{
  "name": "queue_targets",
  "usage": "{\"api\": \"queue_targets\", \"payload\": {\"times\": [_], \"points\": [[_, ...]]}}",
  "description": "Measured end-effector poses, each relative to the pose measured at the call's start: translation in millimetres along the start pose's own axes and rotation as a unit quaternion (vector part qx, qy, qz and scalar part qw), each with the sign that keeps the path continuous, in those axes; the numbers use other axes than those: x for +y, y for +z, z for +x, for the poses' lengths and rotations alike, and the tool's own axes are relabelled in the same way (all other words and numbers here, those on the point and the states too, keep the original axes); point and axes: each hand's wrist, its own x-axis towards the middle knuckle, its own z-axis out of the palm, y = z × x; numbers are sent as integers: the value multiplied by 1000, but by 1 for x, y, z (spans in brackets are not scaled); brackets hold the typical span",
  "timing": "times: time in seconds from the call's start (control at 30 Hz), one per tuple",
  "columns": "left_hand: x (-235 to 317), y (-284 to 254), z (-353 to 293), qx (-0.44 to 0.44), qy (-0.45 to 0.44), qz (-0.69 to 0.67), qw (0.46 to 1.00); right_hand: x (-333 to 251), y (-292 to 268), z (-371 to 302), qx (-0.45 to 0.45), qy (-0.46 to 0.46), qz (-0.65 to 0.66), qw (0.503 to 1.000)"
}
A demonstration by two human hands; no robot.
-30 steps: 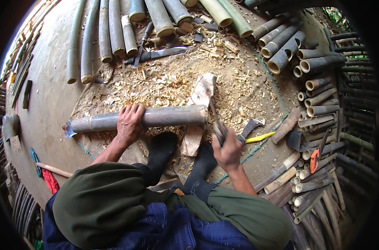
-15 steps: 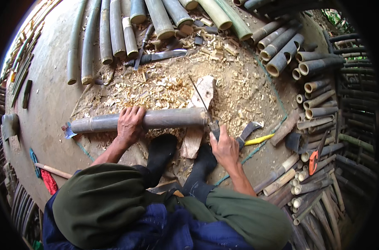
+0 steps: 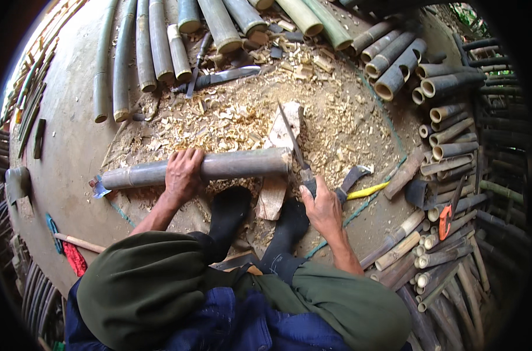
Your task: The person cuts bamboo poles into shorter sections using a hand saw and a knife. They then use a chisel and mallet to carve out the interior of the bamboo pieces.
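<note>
My left hand point(image 3: 184, 172) is wrapped over a thick grey-brown bamboo pole point(image 3: 242, 165) lying crosswise in front of my feet. The pole's right part rests on a pale wooden block point(image 3: 271, 199), whose far end shows beyond it. In my right hand point(image 3: 324, 209) is the dark handle of a long, narrow-bladed knife point(image 3: 294, 137). Its blade points away from me and slants left, just past the pole's right end; whether it touches the pole I cannot tell. Pale wood shavings point(image 3: 219, 126) lie scattered around the block.
Bamboo poles point(image 3: 160, 47) line the far side, with a large knife point(image 3: 225, 77) near their ends. A hooked blade point(image 3: 355, 175) and a yellow-handled tool point(image 3: 368, 191) lie beside my right hand. Stacked bamboo point(image 3: 447, 146) and an orange-handled saw point(image 3: 445, 222) are at the right.
My right hand and the knife have shifted slightly right, and the blade shows more of its flat side. My left hand keeps the same hold on the bamboo pole.
</note>
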Motion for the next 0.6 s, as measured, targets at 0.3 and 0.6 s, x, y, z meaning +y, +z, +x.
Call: {"api": "queue_targets", "payload": {"times": [0.3, 0.6], "points": [[-12, -11, 20, -131, -16, -52, 990, 3, 34, 0, 27, 35, 34, 998], [-17, -13, 33, -181, -23, -65, 981, -26, 23, -18, 200, -80, 144, 966]]}}
